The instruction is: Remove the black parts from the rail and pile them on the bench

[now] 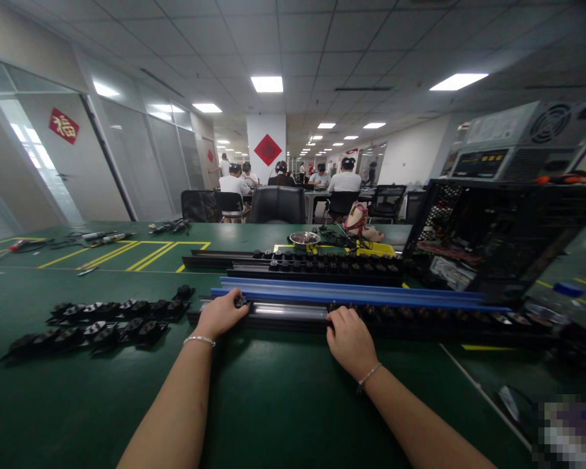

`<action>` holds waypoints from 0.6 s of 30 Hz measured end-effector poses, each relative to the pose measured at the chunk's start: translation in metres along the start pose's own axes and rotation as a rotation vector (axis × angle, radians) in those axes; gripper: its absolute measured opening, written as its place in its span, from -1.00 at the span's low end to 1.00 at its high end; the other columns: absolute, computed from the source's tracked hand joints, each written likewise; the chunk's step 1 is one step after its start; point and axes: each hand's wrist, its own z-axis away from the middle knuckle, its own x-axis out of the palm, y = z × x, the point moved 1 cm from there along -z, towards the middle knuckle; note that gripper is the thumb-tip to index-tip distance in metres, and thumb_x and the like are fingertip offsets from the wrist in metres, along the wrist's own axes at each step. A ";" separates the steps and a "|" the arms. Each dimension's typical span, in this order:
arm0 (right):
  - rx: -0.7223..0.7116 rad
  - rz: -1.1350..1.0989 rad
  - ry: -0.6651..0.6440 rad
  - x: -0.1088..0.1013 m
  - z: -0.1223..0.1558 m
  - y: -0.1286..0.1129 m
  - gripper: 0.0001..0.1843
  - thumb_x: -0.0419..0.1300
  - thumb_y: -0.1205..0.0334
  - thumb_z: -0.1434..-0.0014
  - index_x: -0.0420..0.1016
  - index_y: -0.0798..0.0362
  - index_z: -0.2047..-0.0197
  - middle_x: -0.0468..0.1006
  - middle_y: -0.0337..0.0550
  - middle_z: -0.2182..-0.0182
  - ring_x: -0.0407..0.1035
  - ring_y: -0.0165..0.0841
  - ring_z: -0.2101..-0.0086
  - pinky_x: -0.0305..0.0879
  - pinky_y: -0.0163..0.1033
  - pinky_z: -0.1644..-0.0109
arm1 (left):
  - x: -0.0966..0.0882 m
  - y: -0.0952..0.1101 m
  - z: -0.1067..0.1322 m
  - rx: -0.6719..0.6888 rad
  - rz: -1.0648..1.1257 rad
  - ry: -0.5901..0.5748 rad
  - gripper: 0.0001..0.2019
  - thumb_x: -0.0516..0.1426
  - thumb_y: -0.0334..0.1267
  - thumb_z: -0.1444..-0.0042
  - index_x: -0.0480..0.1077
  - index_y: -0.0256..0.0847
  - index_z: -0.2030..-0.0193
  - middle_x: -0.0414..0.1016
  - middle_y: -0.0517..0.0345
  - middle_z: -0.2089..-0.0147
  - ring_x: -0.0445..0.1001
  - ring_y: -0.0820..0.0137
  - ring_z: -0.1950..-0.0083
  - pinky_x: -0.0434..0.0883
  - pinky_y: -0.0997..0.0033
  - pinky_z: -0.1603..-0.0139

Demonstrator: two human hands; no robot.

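A long black rail [288, 311] with a shiny metal channel lies across the table before me. My left hand [221, 314] is at its left end, thumb and fingers closed on a small black part [242, 302] at the channel. Further right, my right hand [350, 337] rests on the rail with its fingers curled at the start of a row of black parts [400, 312]; what they grip is mostly hidden. Just behind runs a blue rail [351, 291]. Two rows of similar loose black parts [102, 311] lie to the left of my left hand.
More black rails [317, 264] with parts lie behind the blue one. A metal dish [305, 238] and a yellow tray [378, 249] stand further back. An open computer case [498, 241] rises at the right. Tools [100, 238] lie back left. Several people sit beyond.
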 end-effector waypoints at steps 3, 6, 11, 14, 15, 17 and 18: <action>0.000 0.008 0.000 0.000 0.000 0.000 -0.89 0.08 0.38 -0.08 0.37 0.05 0.29 0.38 -0.13 0.30 0.21 -0.31 0.22 0.13 -0.24 0.14 | -0.001 0.000 0.000 -0.012 0.003 -0.005 -0.68 -0.05 0.03 -0.02 0.28 -0.05 0.16 0.53 0.05 0.26 0.49 0.16 0.22 0.32 0.29 0.27; 0.003 0.014 -0.002 -0.001 0.000 -0.001 -0.89 0.08 0.38 -0.09 0.37 0.05 0.29 0.38 -0.13 0.30 0.21 -0.31 0.22 0.13 -0.24 0.14 | -0.003 0.001 0.001 -0.031 0.007 -0.016 -0.68 -0.04 0.02 -0.02 0.28 -0.05 0.15 0.53 0.05 0.25 0.49 0.18 0.21 0.32 0.30 0.26; 0.001 0.014 -0.008 -0.002 0.000 -0.002 -0.89 0.07 0.38 -0.09 0.37 0.04 0.29 0.38 -0.13 0.30 0.21 -0.31 0.23 0.13 -0.23 0.15 | -0.005 0.004 0.002 -0.039 0.017 -0.024 -0.68 -0.05 0.03 -0.02 0.28 -0.06 0.16 0.53 0.03 0.26 0.49 0.15 0.21 0.32 0.29 0.28; -0.001 0.027 -0.004 -0.001 0.000 -0.002 -0.89 0.07 0.38 -0.09 0.37 0.04 0.29 0.38 -0.13 0.30 0.21 -0.31 0.23 0.13 -0.23 0.16 | -0.006 0.004 0.002 -0.053 0.019 -0.035 -0.68 -0.05 0.02 -0.01 0.28 -0.07 0.16 0.53 0.02 0.25 0.49 0.14 0.20 0.32 0.28 0.27; -0.001 0.026 -0.004 -0.001 0.000 -0.002 -0.89 0.07 0.38 -0.09 0.37 0.04 0.29 0.38 -0.13 0.30 0.21 -0.31 0.23 0.13 -0.23 0.16 | -0.006 0.004 0.002 -0.058 0.017 -0.038 -0.68 -0.05 0.02 -0.01 0.28 -0.07 0.16 0.53 0.01 0.25 0.49 0.14 0.20 0.32 0.27 0.26; 0.001 0.020 -0.010 -0.001 0.000 -0.002 -0.88 0.07 0.38 -0.09 0.37 0.05 0.28 0.38 -0.13 0.29 0.21 -0.31 0.22 0.13 -0.23 0.15 | -0.006 0.004 0.002 -0.063 0.014 -0.040 -0.68 -0.06 0.01 -0.01 0.28 -0.07 0.16 0.53 0.01 0.24 0.49 0.14 0.20 0.32 0.26 0.26; 0.002 0.016 -0.015 -0.001 0.000 -0.002 -0.88 0.07 0.38 -0.09 0.37 0.05 0.28 0.38 -0.13 0.29 0.21 -0.31 0.22 0.13 -0.23 0.14 | -0.006 0.004 0.002 -0.062 0.013 -0.040 -0.67 -0.07 0.01 -0.01 0.27 -0.07 0.15 0.53 0.00 0.23 0.49 0.14 0.20 0.32 0.26 0.26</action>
